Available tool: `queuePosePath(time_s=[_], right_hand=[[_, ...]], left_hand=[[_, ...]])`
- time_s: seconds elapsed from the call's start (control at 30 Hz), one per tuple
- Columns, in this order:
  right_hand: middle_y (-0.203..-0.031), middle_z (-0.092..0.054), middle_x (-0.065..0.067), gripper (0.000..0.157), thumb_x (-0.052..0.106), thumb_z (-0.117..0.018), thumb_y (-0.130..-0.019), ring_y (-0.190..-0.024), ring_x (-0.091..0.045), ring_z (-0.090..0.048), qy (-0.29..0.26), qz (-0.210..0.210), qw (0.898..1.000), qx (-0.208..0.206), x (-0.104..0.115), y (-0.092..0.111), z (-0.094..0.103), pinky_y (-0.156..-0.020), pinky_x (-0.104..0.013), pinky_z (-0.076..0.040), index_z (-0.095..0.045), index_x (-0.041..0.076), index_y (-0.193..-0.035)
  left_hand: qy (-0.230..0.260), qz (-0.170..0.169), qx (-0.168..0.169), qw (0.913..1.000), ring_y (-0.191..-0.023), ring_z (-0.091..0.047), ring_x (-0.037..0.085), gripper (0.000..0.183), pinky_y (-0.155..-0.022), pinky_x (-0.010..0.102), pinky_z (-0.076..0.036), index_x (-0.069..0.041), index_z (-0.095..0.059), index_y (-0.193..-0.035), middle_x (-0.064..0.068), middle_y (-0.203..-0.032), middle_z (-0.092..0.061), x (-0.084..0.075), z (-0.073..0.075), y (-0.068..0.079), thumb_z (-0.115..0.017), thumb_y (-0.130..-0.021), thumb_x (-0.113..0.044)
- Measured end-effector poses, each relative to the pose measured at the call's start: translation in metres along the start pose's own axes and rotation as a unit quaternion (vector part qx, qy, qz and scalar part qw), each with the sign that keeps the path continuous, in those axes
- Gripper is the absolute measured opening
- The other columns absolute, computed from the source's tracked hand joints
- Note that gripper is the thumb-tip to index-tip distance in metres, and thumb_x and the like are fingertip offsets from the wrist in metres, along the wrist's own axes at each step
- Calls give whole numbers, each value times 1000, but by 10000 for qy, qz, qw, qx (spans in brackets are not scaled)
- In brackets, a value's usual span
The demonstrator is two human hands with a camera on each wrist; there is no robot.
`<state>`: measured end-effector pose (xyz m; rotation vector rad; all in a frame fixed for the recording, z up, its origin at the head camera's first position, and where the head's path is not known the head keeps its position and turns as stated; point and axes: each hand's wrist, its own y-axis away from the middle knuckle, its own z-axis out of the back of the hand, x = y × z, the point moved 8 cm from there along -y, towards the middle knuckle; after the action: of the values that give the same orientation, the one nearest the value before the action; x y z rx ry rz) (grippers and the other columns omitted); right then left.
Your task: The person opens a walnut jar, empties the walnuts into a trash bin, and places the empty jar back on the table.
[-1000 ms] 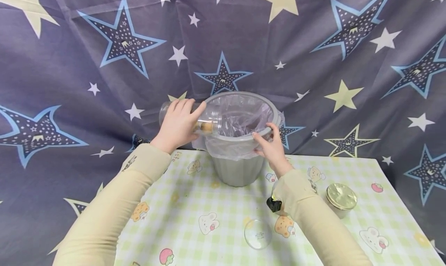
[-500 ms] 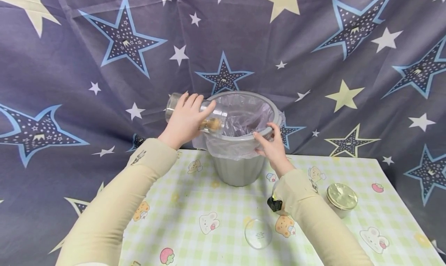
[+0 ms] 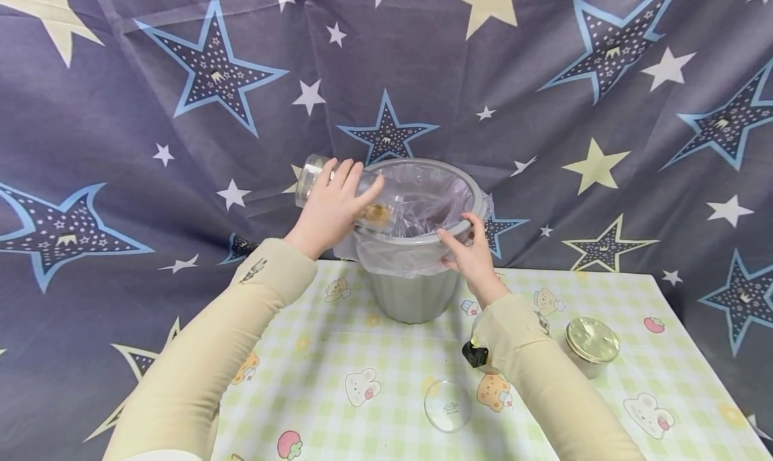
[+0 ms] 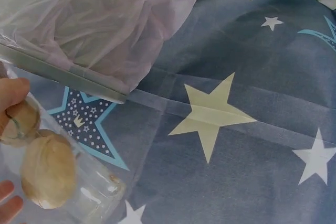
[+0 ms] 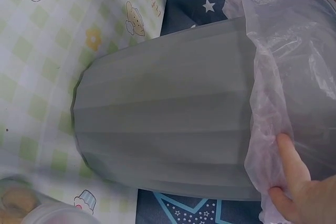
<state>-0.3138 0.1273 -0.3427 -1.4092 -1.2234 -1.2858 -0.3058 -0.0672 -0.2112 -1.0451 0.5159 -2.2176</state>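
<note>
A clear jar [image 3: 310, 179] lies tipped on its side in my left hand [image 3: 331, 213], which grips it from above. Its mouth points over the left rim of a grey trash bin [image 3: 415, 298]. Inside the jar, tan rounded pieces [image 4: 48, 170] show in the left wrist view; their kind is unclear. A thin translucent bag [image 3: 395, 263] lines the bin and folds over its rim. My right hand [image 3: 475, 254] holds the bin's front right rim, thumb and fingers on either side. In the right wrist view, fingers [image 5: 294, 163] press on the bag's folded edge.
A clear round lid [image 3: 447, 406] lies flat on the checked tablecloth [image 3: 326, 407]. Toward the right stands a jar with a gold-coloured lid [image 3: 592, 340]; brown pieces [image 5: 18, 203] show inside it in the right wrist view. A star-patterned curtain [image 3: 459, 78] hangs behind the bin.
My left hand has moved right and slightly up, tilting the jar's mouth further down over the bin. The tan pieces have shifted with it. My right hand stays on the rim.
</note>
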Motion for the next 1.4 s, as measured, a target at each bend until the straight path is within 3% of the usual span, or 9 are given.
queuePosePath(time_s=[0.13,0.23,0.4,0.63,0.83,0.93,1.13,1.4], right_hand=[[-146,-14,-22,64,13,-61,-91,-133,-44,-32,-12,19,10000,16,0,0,0,-91,-52,-49,-26,15,-144],[-147,-13,-22,64,14,-61,-91,-133,-45,-31,-1,8,10000,28,-1,-1,1,-92,-52,-48,-25,15,-144],[-148,-11,-22,64,15,-61,-91,-134,-45,-29,51,-27,10000,35,-3,-1,1,-92,-51,-48,-25,15,-145],[-148,-11,-22,64,15,-61,-92,-133,-46,-30,62,-46,10000,41,-3,0,2,-92,-51,-48,-24,16,-145],[-149,-11,-22,65,15,-61,-91,-134,-46,-30,91,-51,9999,7,-3,0,2,-91,-51,-49,-24,16,-145],[-149,-11,-22,66,16,-62,-91,-134,-45,-30,91,-64,9999,13,-3,0,2,-92,-51,-49,-24,16,-145],[-149,-11,-22,65,16,-61,-92,-135,-43,-29,126,-16,9999,24,-1,1,1,-92,-52,-48,-24,16,-145],[-150,-11,-22,64,16,-61,-92,-135,-42,-29,142,7,9999,43,0,0,1,-91,-51,-49,-24,16,-145]], left_hand=[[-45,141,-143,9998,-114,-50,40,52,-104,54,-35,-15,-51,-127,26,-121,-54,4,3,1,-65,-79,-2],[-79,215,-72,9997,-115,-50,41,54,-104,54,-35,-15,-51,-128,26,-122,-54,5,2,1,-66,-78,-1],[-42,209,60,9998,-115,-49,41,59,-104,54,-35,-15,-50,-129,26,-122,-53,4,-1,2,-67,-74,-1],[33,196,-67,9998,-114,-49,40,64,-104,53,-34,-15,-51,-127,26,-121,-53,2,1,2,-70,-68,-1],[-3,177,115,9998,-115,-48,40,64,-104,53,-33,-15,-49,-129,26,-122,-52,2,-1,2,-69,-70,-3],[-12,223,243,9995,-116,-48,40,69,-105,54,-33,-16,-49,-131,26,-124,-52,3,-3,3,-76,-68,-7],[250,606,303,9974,-119,-47,41,88,-107,53,-31,-13,-47,-133,26,-126,-51,11,-5,8,-89,-56,-22],[795,1269,210,9885,-118,-47,41,95,-105,53,-33,-8,-43,-136,26,-127,-50,23,-6,18,-90,-56,-33]])
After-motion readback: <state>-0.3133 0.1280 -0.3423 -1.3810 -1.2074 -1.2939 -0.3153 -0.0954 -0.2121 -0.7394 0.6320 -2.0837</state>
